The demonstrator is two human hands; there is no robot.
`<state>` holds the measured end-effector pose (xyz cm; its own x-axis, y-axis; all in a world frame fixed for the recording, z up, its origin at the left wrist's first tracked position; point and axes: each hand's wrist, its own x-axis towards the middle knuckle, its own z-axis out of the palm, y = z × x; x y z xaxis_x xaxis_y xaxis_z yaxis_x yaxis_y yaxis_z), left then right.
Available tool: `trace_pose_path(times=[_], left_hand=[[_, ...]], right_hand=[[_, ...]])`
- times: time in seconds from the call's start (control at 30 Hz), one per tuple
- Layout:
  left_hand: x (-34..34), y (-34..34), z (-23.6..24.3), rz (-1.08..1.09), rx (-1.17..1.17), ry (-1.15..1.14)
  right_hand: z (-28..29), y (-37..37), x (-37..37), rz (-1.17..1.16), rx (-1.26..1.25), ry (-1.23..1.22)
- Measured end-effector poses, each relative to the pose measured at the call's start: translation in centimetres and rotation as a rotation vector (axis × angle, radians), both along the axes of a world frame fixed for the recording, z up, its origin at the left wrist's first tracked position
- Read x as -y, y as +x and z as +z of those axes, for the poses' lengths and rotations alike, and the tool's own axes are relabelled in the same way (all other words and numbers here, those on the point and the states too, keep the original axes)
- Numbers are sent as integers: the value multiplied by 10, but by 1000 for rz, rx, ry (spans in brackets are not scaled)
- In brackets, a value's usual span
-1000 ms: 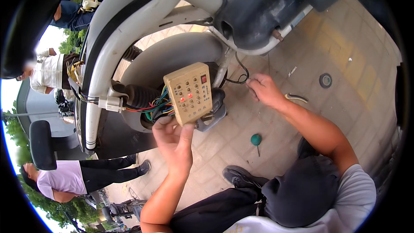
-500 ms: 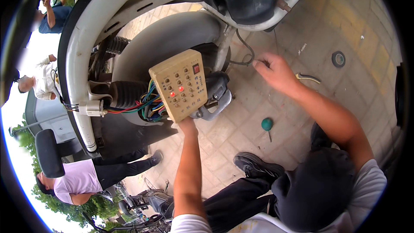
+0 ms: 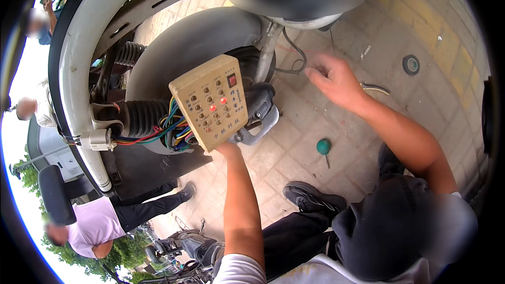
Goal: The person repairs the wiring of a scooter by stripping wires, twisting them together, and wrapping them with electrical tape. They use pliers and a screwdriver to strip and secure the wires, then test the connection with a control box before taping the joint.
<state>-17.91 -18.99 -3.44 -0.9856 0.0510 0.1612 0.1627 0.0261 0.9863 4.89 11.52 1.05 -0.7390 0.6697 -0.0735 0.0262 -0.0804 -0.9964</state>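
A beige control box (image 3: 210,102) with rows of small toggle switches, a red rocker switch and glowing red lamps is tilted toward me. My left hand (image 3: 227,149) grips its lower edge from behind, the fingers mostly hidden. Multicoloured wires (image 3: 173,126) run from the box's left side to a white connector (image 3: 99,140) by the vehicle's frame. My right hand (image 3: 331,80) is closed, with thumb and fingers drawn together beside a looped black cable (image 3: 302,59). Whatever lies between those fingertips is too small to make out.
Behind the box stand a grey wheel fender (image 3: 194,47), a black-edged white frame (image 3: 79,58) and a metal bracket (image 3: 263,126). On the paving lie a green ball-handled tool (image 3: 323,146), a tape roll (image 3: 411,64) and a curved strip (image 3: 376,89). A person in pink (image 3: 94,223) stands at left.
The vehicle and box sit slightly further left and higher in view. Different red lamps glow on the box. My right hand stays near the looped cable.
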Motion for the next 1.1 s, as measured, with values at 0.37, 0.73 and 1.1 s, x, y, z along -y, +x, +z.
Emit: trace_pose_path(times=[0.37, 0.73, 1.1], left_hand=[[-30, -4, -60, -395, 260, -219], [40, 49, 52, -1091, 871, -982], [-96, 111, 349, -353, -876, -697]], right_hand=[[0, -5, 5, -21, -114, -285], [21, 12, -2, 169, 138, -117], [213, -39, -7, 118, -438, 963]])
